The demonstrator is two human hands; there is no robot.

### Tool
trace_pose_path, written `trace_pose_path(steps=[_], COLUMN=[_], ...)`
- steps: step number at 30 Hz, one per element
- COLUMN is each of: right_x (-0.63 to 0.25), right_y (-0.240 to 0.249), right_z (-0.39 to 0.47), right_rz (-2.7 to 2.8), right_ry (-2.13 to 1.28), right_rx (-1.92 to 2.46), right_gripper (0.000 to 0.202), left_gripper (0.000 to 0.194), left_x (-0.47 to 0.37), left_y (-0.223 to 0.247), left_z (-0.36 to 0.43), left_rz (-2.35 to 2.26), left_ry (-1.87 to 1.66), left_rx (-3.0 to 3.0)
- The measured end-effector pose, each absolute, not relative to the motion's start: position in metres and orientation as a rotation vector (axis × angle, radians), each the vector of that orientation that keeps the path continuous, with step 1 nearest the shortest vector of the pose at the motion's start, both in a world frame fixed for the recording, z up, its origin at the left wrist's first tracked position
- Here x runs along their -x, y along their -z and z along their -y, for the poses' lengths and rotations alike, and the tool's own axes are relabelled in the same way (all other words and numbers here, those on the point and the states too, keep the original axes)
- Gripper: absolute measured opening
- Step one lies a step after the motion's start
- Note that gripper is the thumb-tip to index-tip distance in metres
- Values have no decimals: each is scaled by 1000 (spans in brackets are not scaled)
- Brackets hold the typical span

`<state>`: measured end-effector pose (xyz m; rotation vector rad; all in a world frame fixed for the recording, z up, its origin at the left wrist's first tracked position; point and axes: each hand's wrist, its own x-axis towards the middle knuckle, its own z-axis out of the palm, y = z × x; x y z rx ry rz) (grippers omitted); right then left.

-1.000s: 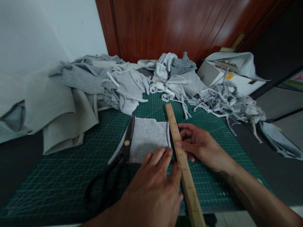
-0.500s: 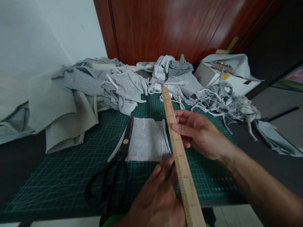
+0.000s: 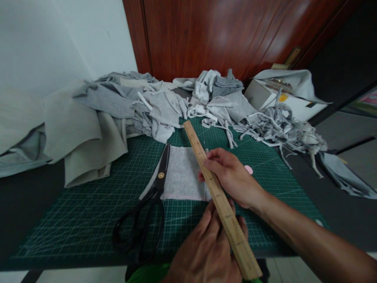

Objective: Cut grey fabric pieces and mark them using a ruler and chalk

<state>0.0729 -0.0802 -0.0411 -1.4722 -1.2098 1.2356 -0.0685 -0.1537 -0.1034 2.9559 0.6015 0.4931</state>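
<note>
My right hand (image 3: 232,177) pinches a wooden ruler (image 3: 214,184) along its edge, thumb on top. The ruler slants over the right part of a grey fabric piece (image 3: 181,171), its near end towards me. Below the fabric's lower right corner, my left hand (image 3: 206,245) lies with fingers stretched out, partly covered by the ruler. Its fingertips are at or close to the fabric; whether they press on it I cannot tell. Black-handled scissors (image 3: 159,182) lie along the fabric's left side, over a narrow fabric strip (image 3: 146,191).
Underneath is a green cutting mat (image 3: 97,220). A pink disc (image 3: 248,169) sits right of my right hand. Grey garments (image 3: 118,100) heap up at the back left, fabric scraps (image 3: 282,124) at the right. Behind stand a white box (image 3: 259,94) and a wooden door (image 3: 212,35).
The ruler's far end has swung left and nearer, now crossing the fabric. My right hand has moved left with it, and the pink disc has come into view. My left hand stays near the fabric's corner.
</note>
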Motion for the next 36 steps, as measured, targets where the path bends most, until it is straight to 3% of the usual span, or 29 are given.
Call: trace_pose_path(steps=[8,18,32,34,36], right_x=[-82,-88,-102,-103,-104], right_y=[51,57,59,59,61], right_z=[90,89,90,88,87], right_rz=[1229,1558,1685,1702,1717], right_ry=[-1059,-568,-485,-475,-456], right_rx=[1541,1728,1827,1831,1826], right_gripper=[19,6,13,13,12], left_gripper=[61,52,40,34,17], left_x=[75,80,77,86,98], left_y=[97,98,114,101,74], left_z=[152,150,145,142,133], left_rz=[-574,-515,-460,-441,-455], left_ry=[-464,-554,-527,-501,-474], left_rx=[-2834,-2911,-2672,-2605,-2618])
